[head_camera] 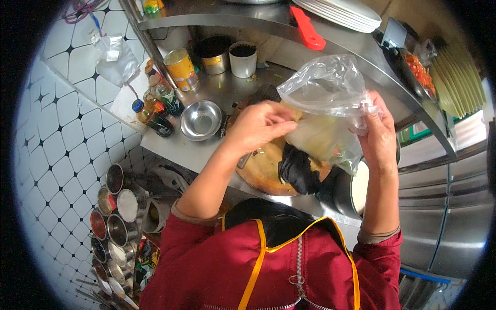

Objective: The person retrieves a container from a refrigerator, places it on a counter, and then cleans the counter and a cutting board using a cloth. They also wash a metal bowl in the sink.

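Note:
A clear plastic bag hangs from my right hand, which pinches its gathered edge. Through the film some pale green and yellowish contents show; what they are is unclear. My left hand, slightly blurred, is just left of the bag with thumb and fingers apart and nothing visible between them. Below both hands lies a round wooden cutting board. On it are a crumpled black plastic bag or cloth and a knife handle, mostly hidden behind my left forearm.
A steel bowl and capped sauce bottles stand left, near a yellow tin. A pot sits right. Overhead, a steel shelf carries white plates and a red-handled tool. Metal containers stand lower left.

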The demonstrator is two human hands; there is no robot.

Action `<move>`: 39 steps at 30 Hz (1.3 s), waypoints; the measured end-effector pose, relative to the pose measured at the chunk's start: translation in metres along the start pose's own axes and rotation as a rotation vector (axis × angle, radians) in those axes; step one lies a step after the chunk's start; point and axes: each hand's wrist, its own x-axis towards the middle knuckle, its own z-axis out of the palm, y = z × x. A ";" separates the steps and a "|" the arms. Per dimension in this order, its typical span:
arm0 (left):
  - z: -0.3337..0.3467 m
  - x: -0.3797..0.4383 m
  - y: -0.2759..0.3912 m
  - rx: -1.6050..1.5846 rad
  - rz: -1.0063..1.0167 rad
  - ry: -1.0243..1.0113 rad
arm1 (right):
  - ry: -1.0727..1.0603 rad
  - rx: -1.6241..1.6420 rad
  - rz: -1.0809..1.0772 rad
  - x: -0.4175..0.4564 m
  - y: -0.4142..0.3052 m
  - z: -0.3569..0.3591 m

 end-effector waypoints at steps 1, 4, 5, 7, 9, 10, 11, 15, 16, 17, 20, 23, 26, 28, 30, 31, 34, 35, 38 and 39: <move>-0.002 -0.004 -0.007 0.084 0.010 0.124 | -0.013 -0.025 -0.010 0.000 0.002 0.005; 0.014 0.016 0.000 0.087 0.314 0.114 | -0.140 -0.065 -0.045 0.008 0.007 0.021; 0.023 0.021 0.012 0.047 0.453 0.084 | -0.167 -0.157 -0.085 0.009 0.010 0.026; 0.029 0.031 0.029 0.213 0.363 -0.079 | -0.255 -0.166 -0.157 0.009 0.010 0.033; 0.030 0.023 0.021 0.123 0.515 0.066 | -0.380 -0.204 -0.265 0.003 0.000 0.042; 0.033 0.017 0.029 0.059 0.472 0.091 | -0.394 -0.197 -0.253 -0.002 -0.004 0.042; 0.035 0.011 0.038 -0.001 0.425 0.111 | -0.405 -0.189 -0.242 -0.011 -0.007 0.041; 0.040 0.003 0.052 0.054 0.405 0.080 | -0.332 0.084 -0.207 -0.055 -0.004 0.032; 0.041 0.003 0.051 0.082 0.441 0.028 | -0.284 0.084 -0.239 -0.067 -0.008 0.030; 0.043 0.002 0.052 0.110 0.477 -0.024 | -0.235 0.084 -0.272 -0.080 -0.012 0.027; 0.054 -0.007 0.055 0.138 0.523 -0.048 | -0.062 -0.184 -0.244 -0.118 -0.020 0.014; 0.079 -0.018 0.061 -0.052 0.391 -0.112 | 0.122 -0.246 -0.127 -0.156 -0.026 0.003; 0.109 -0.021 0.085 0.139 0.732 -0.315 | 0.151 -0.447 0.001 -0.194 -0.019 -0.007; 0.148 -0.022 0.101 0.052 0.941 -0.496 | 0.209 -0.589 -0.002 -0.217 -0.002 -0.013; 0.184 -0.029 0.111 -0.010 1.046 -0.655 | 0.315 -0.506 0.011 -0.238 0.017 -0.025; 0.199 -0.031 0.115 -0.036 1.057 -0.728 | 0.372 -0.449 0.032 -0.251 0.019 -0.033; 0.247 -0.043 0.118 -0.055 1.102 -0.807 | 0.464 -0.152 0.054 -0.290 0.024 -0.068; 0.262 -0.046 0.118 -0.053 1.118 -0.812 | 0.477 -0.046 0.052 -0.303 0.024 -0.082; 0.313 -0.052 0.126 -0.043 1.045 -0.842 | 0.542 0.196 0.028 -0.351 0.017 -0.126; 0.336 -0.054 0.130 -0.067 1.027 -0.829 | 0.570 0.254 0.009 -0.368 0.013 -0.145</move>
